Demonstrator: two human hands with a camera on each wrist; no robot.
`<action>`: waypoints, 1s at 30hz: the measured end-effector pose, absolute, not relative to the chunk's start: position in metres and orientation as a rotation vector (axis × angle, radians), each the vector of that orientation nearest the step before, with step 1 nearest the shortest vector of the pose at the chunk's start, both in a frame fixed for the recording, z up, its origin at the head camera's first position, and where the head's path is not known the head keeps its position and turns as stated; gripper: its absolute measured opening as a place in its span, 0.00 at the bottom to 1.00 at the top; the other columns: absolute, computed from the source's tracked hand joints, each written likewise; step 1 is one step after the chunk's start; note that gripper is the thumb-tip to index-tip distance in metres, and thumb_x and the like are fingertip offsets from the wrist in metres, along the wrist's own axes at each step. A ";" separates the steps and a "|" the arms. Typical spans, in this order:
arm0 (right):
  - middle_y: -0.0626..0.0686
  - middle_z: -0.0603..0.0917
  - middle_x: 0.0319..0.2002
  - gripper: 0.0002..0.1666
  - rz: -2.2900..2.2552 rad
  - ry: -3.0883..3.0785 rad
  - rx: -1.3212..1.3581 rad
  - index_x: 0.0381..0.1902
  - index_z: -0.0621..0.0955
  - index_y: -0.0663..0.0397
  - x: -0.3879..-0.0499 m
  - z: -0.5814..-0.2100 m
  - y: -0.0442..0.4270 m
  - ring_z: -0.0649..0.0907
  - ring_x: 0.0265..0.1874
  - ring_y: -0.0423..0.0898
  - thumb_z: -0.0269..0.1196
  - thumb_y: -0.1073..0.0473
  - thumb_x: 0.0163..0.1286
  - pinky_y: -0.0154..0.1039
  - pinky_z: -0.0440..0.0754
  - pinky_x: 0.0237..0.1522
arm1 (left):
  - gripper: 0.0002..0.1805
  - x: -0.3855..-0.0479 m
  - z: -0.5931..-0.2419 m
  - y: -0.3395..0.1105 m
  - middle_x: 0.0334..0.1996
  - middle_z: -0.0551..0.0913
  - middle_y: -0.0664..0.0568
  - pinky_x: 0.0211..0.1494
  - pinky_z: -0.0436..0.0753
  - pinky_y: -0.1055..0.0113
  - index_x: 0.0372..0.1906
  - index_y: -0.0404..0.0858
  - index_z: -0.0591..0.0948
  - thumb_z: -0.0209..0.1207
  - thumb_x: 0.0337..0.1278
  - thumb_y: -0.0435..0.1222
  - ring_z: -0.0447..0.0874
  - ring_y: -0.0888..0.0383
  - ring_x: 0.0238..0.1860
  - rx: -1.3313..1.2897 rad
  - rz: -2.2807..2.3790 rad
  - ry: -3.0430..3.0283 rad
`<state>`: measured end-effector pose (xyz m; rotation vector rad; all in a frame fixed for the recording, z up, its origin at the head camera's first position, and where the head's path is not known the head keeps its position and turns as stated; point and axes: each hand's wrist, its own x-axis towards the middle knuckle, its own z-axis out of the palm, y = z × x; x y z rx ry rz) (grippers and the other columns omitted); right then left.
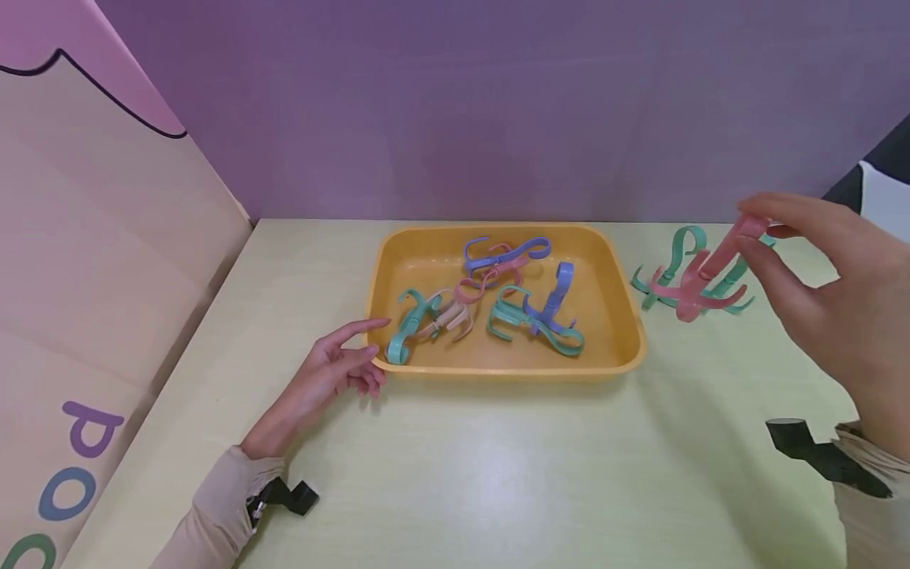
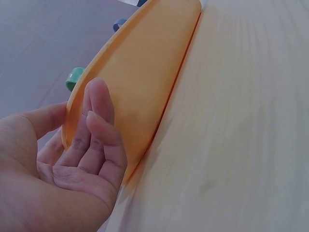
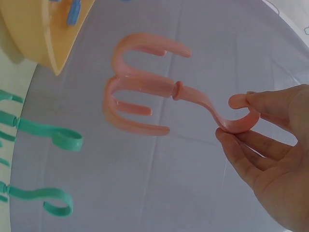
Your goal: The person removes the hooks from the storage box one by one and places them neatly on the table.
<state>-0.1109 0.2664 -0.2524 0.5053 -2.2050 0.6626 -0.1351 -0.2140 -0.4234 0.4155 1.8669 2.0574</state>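
At the right in the head view, my right hand [image 1: 835, 296] pinches the curled end of a pink clawed hook [image 1: 691, 292] between thumb and fingers. The right wrist view shows the whole pink hook [image 3: 149, 84], its prongs pointing back toward the hand [image 3: 275, 150]. My left hand [image 1: 316, 383] grips the front left corner of the yellow tray [image 1: 498, 371], thumb and index finger at the rim, other fingers curled beside the outer wall [image 2: 140, 72]. Inside lie several similar hooks: blue [image 1: 558, 292], green [image 1: 408, 328], pink [image 1: 490, 280] and pale pink [image 1: 451, 316].
Two green hooks [image 3: 43, 128] stand on the table to the right of the tray, partly behind the pink one in the head view. A purple backdrop [image 1: 455, 111] rises behind the table [image 1: 455, 458], and a printed panel [image 1: 92, 237] is at the left.
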 end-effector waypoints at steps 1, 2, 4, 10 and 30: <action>0.53 0.85 0.53 0.21 0.682 -2.199 0.520 0.55 0.83 0.66 -0.111 -0.253 0.269 0.73 0.51 0.17 0.66 0.75 0.62 0.21 0.68 0.59 | 0.27 -0.135 -0.423 -0.214 0.27 0.88 0.47 0.29 0.80 0.67 0.73 0.33 0.64 0.53 0.75 0.36 0.85 0.52 0.26 0.414 2.058 1.867; 0.48 0.85 0.53 0.19 0.701 -2.188 0.531 0.54 0.83 0.67 -0.112 -0.254 0.270 0.74 0.51 0.18 0.66 0.74 0.64 0.21 0.69 0.59 | 0.27 -0.135 -0.423 -0.214 0.27 0.88 0.47 0.29 0.80 0.67 0.72 0.33 0.64 0.53 0.75 0.36 0.85 0.52 0.26 0.413 2.057 1.870; 0.41 0.83 0.54 0.18 0.716 -2.183 0.528 0.52 0.83 0.68 -0.112 -0.257 0.273 0.75 0.51 0.19 0.65 0.74 0.64 0.21 0.69 0.58 | 0.27 -0.135 -0.422 -0.214 0.27 0.87 0.47 0.29 0.80 0.67 0.72 0.33 0.64 0.53 0.75 0.36 0.85 0.51 0.26 0.410 2.054 1.874; 0.59 0.86 0.51 0.19 0.571 -2.321 0.434 0.52 0.84 0.63 -0.112 -0.268 0.284 0.76 0.48 0.22 0.67 0.73 0.62 0.14 0.64 0.49 | 0.26 -0.135 -0.423 -0.213 0.27 0.87 0.47 0.29 0.80 0.67 0.72 0.34 0.65 0.53 0.75 0.36 0.85 0.52 0.26 0.403 2.047 1.879; 0.55 0.87 0.32 0.16 0.357 -2.616 0.519 0.43 0.85 0.58 -0.138 -0.294 0.303 0.80 0.33 0.52 0.71 0.71 0.55 0.30 0.66 0.33 | 0.27 -0.134 -0.422 -0.214 0.28 0.87 0.46 0.29 0.80 0.66 0.72 0.34 0.64 0.53 0.75 0.36 0.85 0.51 0.26 0.398 2.039 1.883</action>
